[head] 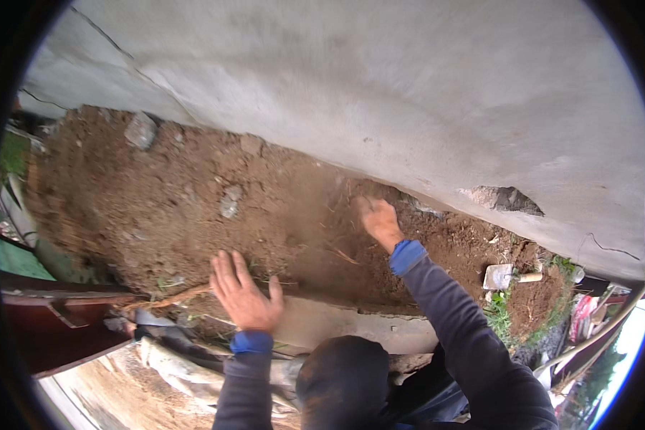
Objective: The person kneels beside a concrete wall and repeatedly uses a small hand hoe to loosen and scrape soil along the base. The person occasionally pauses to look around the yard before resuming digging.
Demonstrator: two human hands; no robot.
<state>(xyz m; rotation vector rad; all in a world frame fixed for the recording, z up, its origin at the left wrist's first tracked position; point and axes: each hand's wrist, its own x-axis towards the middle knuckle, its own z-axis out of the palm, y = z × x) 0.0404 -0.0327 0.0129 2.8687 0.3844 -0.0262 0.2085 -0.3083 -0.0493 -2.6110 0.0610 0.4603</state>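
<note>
Brown soil (193,172) fills a strip between a grey rendered wall (355,80) and a concrete kerb (355,325). My left hand (247,298) lies palm down with its fingers apart at the kerb end of the soil, near a brown root (172,298). Over the soil close to the wall is my right hand (377,217), its fingers blurred and partly hidden; whether it holds anything cannot be told. Thin roots (344,255) lie beside it. A trowel (499,277) with a light handle rests on the soil to the right, apart from both hands.
A stone (141,130) sits by the wall's foot, and a smaller one (230,201) is set in the soil. The wall has a broken hole (508,200) low down. Green weeds (499,317) grow below the trowel. A dark red metal object (59,328) stands at the left.
</note>
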